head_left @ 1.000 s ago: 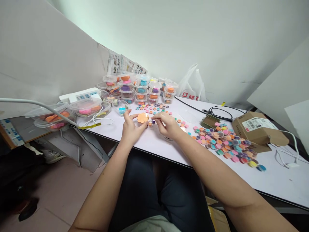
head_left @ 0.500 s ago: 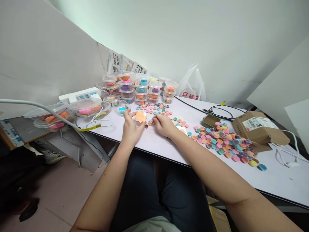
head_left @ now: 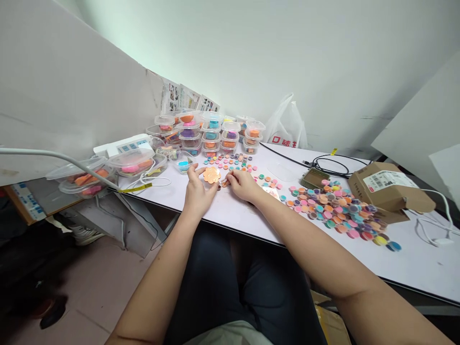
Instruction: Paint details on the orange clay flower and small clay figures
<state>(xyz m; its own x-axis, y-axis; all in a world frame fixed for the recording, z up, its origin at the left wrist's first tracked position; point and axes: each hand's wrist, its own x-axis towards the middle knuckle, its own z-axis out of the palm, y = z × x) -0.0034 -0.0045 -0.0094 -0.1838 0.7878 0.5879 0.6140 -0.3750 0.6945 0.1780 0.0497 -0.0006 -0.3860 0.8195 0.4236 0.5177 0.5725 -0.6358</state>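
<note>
Between the thumb and fingers of my left hand (head_left: pixel 199 192) is a light orange, flower-shaped piece (head_left: pixel 212 175) with a shiny face, held upright just above the table (head_left: pixel 230 213). My right hand (head_left: pixel 243 185) is beside it, its thumb and fingers pinched together low over the tabletop. Something small and brownish-orange shows at those fingertips, too small to name. Rows of small coloured discs (head_left: pixel 235 162) lie just beyond my hands. To the right of my right wrist is a small printed card (head_left: pixel 271 192), partly hidden by my forearm.
Stacked clear tubs (head_left: pixel 210 136) of coloured pieces stand at the back. A large heap of coloured discs (head_left: pixel 338 206) spreads at right, near an olive box (head_left: pixel 315 177) and a cardboard box (head_left: pixel 388 187). White plastic bag (head_left: pixel 287 124), black cable (head_left: pixel 325 165) and power strip (head_left: pixel 125 144) are also there.
The view has shifted slightly, so the table's left side and the boxes sit a little further right. Both hands keep nearly the same pose, with the flower-shaped piece still in my left hand.
</note>
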